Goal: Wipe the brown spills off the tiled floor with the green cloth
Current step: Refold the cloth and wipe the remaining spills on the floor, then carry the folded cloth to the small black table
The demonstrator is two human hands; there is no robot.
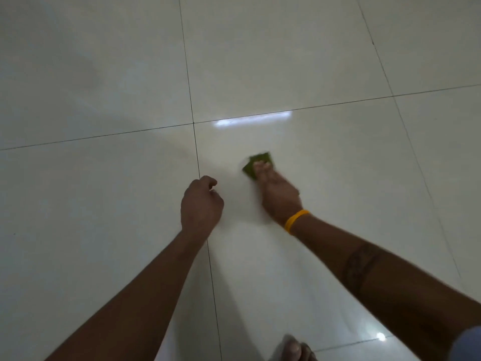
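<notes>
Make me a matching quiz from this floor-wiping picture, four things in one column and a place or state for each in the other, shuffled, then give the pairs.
Things:
1. green cloth
2. left hand
3. yellow wristband
4. bright streak of reflected light

Places or states:
A. loosely curled, holding nothing, over a grout line
B. on the tile beyond both hands
C. around the right wrist
D. pressed to the tiled floor under the right hand

Pairs: 1-D, 2-A, 3-C, 4-B
</notes>
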